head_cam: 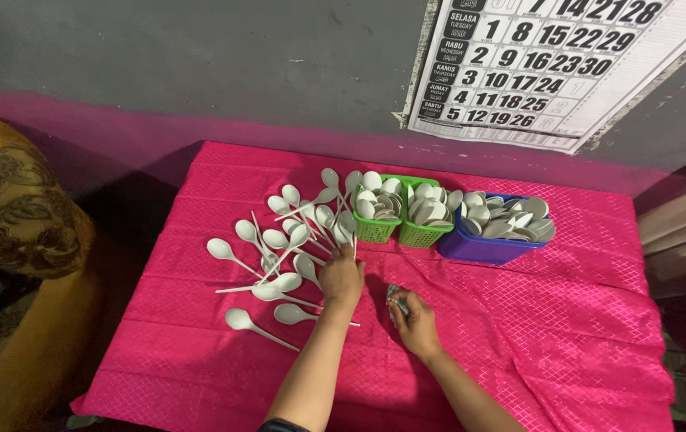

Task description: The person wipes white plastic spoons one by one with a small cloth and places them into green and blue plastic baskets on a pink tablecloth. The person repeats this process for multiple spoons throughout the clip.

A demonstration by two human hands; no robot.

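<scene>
My left hand (341,278) rests on scattered white spoons (279,240) at ten o'clock on the pink worktop (567,320), fingers hidden, so I cannot tell their state. My right hand (415,320) pinches a small crumpled object (395,298). Green baskets (376,230) sit at twelve o'clock.

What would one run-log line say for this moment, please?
left hand on loose white spoons | right hand holds small object | green baskets, blue tub hold spoons

Two bare forearms, dark sleeve edge (283,426) on left arm
</scene>
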